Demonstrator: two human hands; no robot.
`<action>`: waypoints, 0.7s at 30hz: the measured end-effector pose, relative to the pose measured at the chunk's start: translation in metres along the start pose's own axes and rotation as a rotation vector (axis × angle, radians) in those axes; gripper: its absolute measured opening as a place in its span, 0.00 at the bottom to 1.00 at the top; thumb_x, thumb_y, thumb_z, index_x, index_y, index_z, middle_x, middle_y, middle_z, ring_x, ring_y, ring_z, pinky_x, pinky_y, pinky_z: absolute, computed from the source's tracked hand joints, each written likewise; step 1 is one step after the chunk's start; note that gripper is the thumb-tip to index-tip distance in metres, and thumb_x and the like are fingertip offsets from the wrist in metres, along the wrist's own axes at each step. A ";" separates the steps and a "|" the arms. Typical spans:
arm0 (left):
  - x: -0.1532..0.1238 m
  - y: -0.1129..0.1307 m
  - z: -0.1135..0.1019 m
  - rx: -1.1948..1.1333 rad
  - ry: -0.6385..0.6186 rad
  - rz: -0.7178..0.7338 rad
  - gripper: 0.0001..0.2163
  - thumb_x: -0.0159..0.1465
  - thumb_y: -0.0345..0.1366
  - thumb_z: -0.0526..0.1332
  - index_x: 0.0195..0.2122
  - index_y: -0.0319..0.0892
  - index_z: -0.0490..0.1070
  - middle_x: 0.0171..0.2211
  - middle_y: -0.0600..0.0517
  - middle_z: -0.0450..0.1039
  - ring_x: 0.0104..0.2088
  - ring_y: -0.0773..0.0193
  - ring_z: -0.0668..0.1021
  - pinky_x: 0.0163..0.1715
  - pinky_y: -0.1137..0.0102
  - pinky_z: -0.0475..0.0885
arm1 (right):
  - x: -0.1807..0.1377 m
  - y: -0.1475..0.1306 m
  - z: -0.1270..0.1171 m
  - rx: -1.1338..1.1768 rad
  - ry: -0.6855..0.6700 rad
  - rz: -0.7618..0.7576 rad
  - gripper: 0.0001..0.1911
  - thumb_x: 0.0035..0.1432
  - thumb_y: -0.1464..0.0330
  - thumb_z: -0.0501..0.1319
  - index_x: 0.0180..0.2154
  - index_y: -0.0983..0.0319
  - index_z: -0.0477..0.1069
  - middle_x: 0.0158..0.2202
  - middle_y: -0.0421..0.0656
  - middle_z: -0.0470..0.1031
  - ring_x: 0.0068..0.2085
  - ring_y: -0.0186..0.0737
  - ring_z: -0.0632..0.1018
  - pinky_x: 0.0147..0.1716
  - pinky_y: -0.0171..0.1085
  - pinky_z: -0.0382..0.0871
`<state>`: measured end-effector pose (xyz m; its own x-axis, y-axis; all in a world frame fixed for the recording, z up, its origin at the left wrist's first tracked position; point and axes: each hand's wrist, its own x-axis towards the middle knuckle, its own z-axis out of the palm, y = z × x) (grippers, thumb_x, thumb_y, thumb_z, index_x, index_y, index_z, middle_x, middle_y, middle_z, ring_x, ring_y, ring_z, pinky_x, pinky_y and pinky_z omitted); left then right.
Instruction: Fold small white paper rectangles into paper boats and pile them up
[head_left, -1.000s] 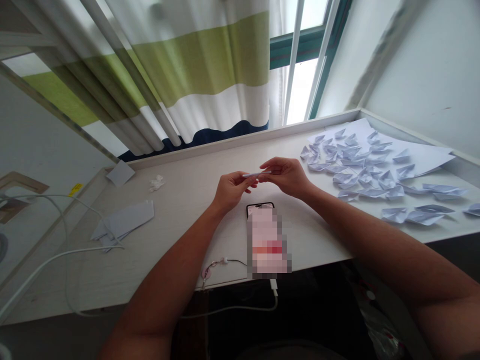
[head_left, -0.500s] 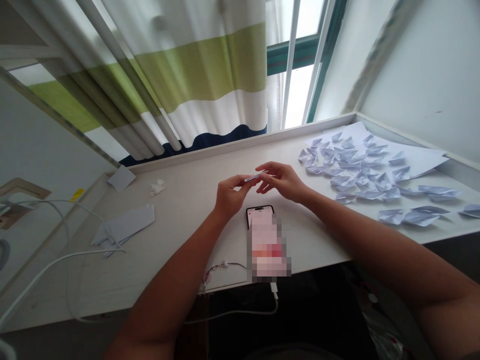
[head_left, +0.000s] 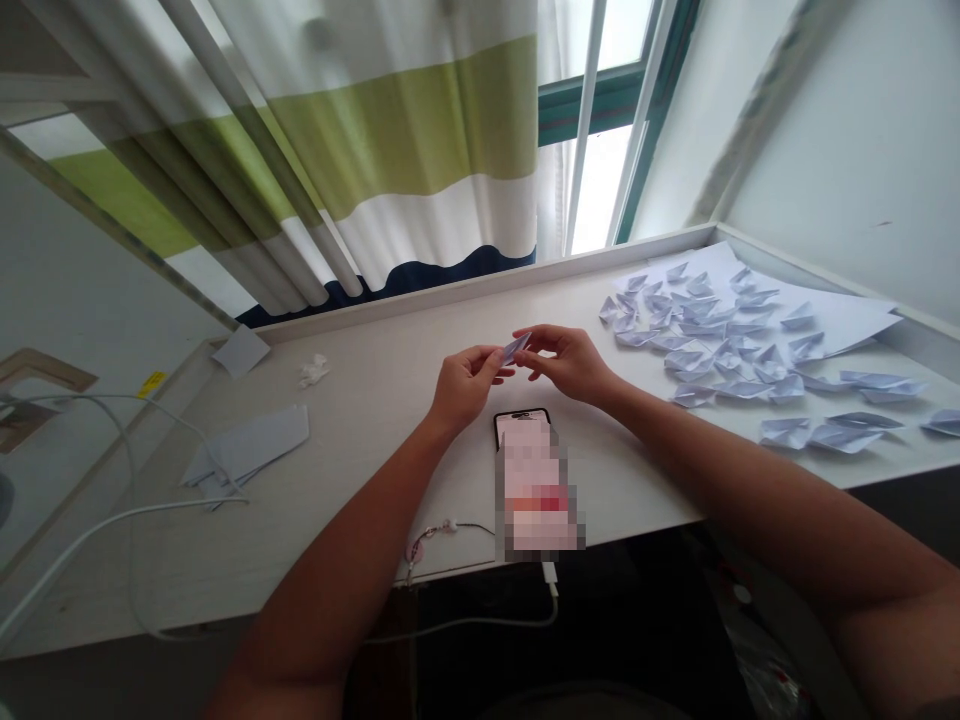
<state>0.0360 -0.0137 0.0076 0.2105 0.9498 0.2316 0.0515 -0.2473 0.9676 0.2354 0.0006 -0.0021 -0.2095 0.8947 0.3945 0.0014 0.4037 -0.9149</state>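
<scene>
A small folded piece of white paper (head_left: 516, 348) is held up between my two hands, above the middle of the desk. My left hand (head_left: 466, 382) pinches its lower left end between thumb and fingers. On the other side, the fingers and thumb of my right hand (head_left: 564, 358) close on its right edge. Just below the hands lies a phone (head_left: 525, 430) with its screen lit and partly blurred out. Many folded paper boats (head_left: 724, 355) are spread over the right side of the desk, some on flat white sheets (head_left: 847, 310).
On the left are a stack of cut paper (head_left: 259, 440), a square sheet (head_left: 241, 353) and a crumpled scrap (head_left: 313, 371). White cables (head_left: 112, 520) cross the left edge, and another cable (head_left: 551, 580) runs from the phone. A striped curtain (head_left: 420, 130) hangs behind the desk (head_left: 375, 400).
The folded paper has turned from nearly flat to a steeper tilt, showing more of its face. My right fingers have closed in on its edge. The view has shifted slightly.
</scene>
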 end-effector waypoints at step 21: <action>0.008 0.008 0.025 0.380 -0.143 -0.041 0.11 0.68 0.44 0.69 0.44 0.41 0.81 0.34 0.46 0.87 0.35 0.55 0.88 0.36 0.66 0.81 | -0.011 -0.035 -0.009 -0.530 -0.033 0.195 0.21 0.60 0.76 0.65 0.55 0.64 0.75 0.23 0.34 0.77 0.29 0.38 0.81 0.33 0.35 0.70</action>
<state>0.0626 -0.0129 0.0141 0.3334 0.9306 0.1509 0.4145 -0.2884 0.8631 0.2470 -0.0215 0.0261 -0.1867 0.9594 0.2116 0.5324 0.2798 -0.7989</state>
